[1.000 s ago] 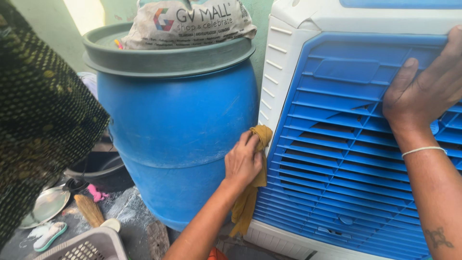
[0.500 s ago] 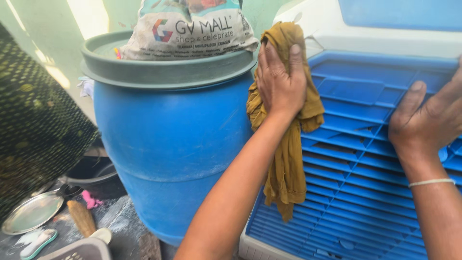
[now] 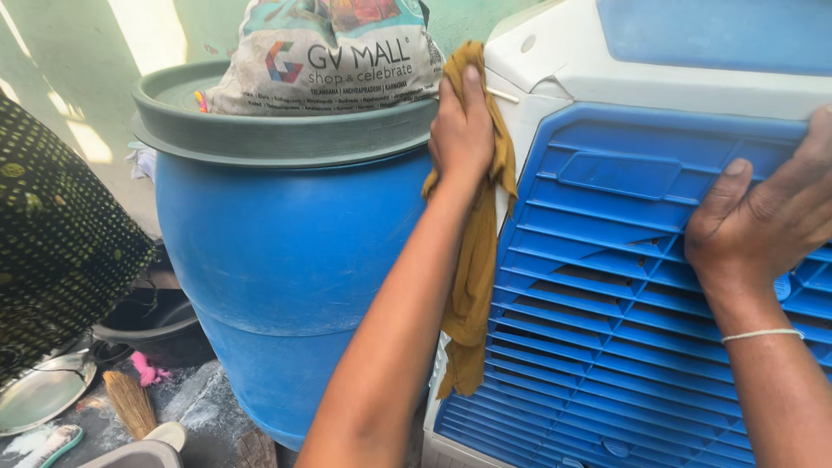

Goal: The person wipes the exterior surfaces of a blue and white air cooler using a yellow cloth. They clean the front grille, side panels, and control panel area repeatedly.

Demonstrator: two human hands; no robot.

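Two hands: I see both on the cooler (image 3: 641,286).
Left hand (image 3: 464,130): fingers press yellow cloth (image 3: 475,277) at white corner.
Right hand (image 3: 763,221): fingers spread flat on blue grille.
Room: blue drum (image 3: 286,260) beside, green wall (image 3: 61,104).

On my feed I see a blue plastic drum (image 3: 286,260) standing upright, capped by a grey-green lid (image 3: 277,130). A printed sack (image 3: 329,56) rests on that lid. At lower left, a steel plate (image 3: 39,394) lies on the floor (image 3: 204,399), with a small broom (image 3: 130,403) just beside it. A dark dotted cloth (image 3: 61,251) fills the left edge.
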